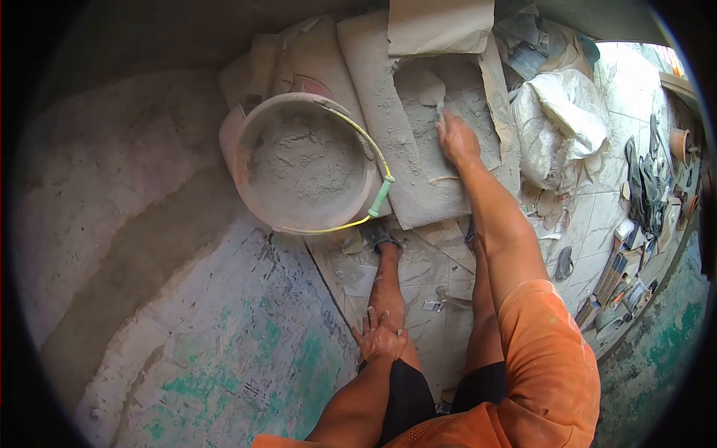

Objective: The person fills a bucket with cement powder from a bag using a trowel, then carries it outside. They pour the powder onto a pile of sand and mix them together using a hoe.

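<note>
My right hand point(458, 139) is closed round the handle of a small trowel point(431, 89), whose blade lies in the grey powder point(467, 93) inside an opened paper bag point(426, 201). My left hand point(380, 342) rests on my left leg near the knee, fingers spread and holding nothing. To the left of the bag stands a round bucket point(240, 168) containing grey, lumpy mix point(306, 160). Its yellow wire handle with a green grip point(381, 197) hangs over the right side of the rim.
A white woven sack point(560, 127) lies right of the bag. Tools point(612, 276), dark cloth or plastic point(651, 183) and a sandal point(565, 263) are on the tiles at right. A stained wall or slab point(224, 351) fills the lower left.
</note>
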Tool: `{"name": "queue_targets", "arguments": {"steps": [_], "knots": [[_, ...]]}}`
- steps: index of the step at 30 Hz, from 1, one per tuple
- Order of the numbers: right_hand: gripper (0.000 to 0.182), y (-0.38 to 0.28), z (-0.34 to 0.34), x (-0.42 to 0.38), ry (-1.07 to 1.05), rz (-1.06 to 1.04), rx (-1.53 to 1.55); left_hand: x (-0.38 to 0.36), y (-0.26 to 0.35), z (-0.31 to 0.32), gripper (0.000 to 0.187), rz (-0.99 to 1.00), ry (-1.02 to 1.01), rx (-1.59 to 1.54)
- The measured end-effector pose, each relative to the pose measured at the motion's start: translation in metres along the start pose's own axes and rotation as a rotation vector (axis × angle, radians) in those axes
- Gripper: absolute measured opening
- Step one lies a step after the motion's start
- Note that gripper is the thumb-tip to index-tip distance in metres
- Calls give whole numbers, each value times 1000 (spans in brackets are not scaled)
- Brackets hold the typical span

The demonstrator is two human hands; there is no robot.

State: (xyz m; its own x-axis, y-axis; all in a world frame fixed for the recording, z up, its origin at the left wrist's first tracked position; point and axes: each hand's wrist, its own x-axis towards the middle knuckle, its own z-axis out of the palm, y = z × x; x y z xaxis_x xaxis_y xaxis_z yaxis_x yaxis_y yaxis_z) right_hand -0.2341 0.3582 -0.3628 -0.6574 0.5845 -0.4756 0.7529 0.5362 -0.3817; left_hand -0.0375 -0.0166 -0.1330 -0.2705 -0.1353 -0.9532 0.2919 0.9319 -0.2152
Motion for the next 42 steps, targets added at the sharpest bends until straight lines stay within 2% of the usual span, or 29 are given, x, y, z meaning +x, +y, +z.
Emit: {"name": "queue_targets", "arguments": {"steps": [2, 4, 6, 8, 11, 15, 17, 21, 23, 27, 29, 30, 32, 34, 36, 38, 39, 41, 42], "knots": [[42, -19, 16, -3, -176, -147, 24, -2, 0, -2, 84, 8, -14, -5], [42, -14, 29, -5, -165, -120, 118, -4, 3, 1, 83, 6, -8, -2], [43, -9, 37, 2, -137, -102, 220, 1, 6, -8, 83, 4, 17, 0], [45, 11, 38, 3, -58, -189, 320, -7, 12, -20, 81, 6, -50, 9], [46, 20, 10, -12, -45, -208, 407, -7, 13, -16, 80, 19, -52, -1], [44, 32, -32, -43, 34, -302, 362, -6, 14, -11, 80, 22, -44, -25], [43, 29, -54, -71, 155, -347, 334, -6, 13, -11, 79, 18, -46, -31], [42, -23, -109, -132, 185, -407, 334, -5, 9, -5, 78, 6, -25, -58], [43, -58, -128, -164, 150, -354, 336, -5, 11, -10, 78, 19, -36, -44], [43, -101, -128, -197, 49, -442, 331, -7, 13, -10, 78, 17, -29, -49], [45, -110, -123, -201, -18, -489, 227, -7, 12, -10, 79, 14, -26, -45], [45, -106, -120, -199, -16, -479, 232, -7, 11, -9, 79, 15, -29, -35], [45, -78, -111, -176, 158, -290, 227, -6, 11, -7, 78, 12, -14, -54], [44, -26, -84, -135, 326, -298, 191, -4, 6, 2, 81, 28, -21, -49], [41, 25, -53, -86, 284, -197, 126, -2, 6, 7, 83, 57, -14, -38], [42, 38, -42, -45, 113, -16, 69, -3, 3, 7, 81, 41, -2, -61], [42, 41, -32, -28, 118, -10, 71, -3, 4, 4, 81, 46, 0, -55], [44, 45, -16, -6, -37, -27, -66, -5, 7, 0, 81, 25, -30, -49], [44, 43, -12, -4, -37, -19, -63, -3, 8, 0, 81, 26, -31, -41]]}}
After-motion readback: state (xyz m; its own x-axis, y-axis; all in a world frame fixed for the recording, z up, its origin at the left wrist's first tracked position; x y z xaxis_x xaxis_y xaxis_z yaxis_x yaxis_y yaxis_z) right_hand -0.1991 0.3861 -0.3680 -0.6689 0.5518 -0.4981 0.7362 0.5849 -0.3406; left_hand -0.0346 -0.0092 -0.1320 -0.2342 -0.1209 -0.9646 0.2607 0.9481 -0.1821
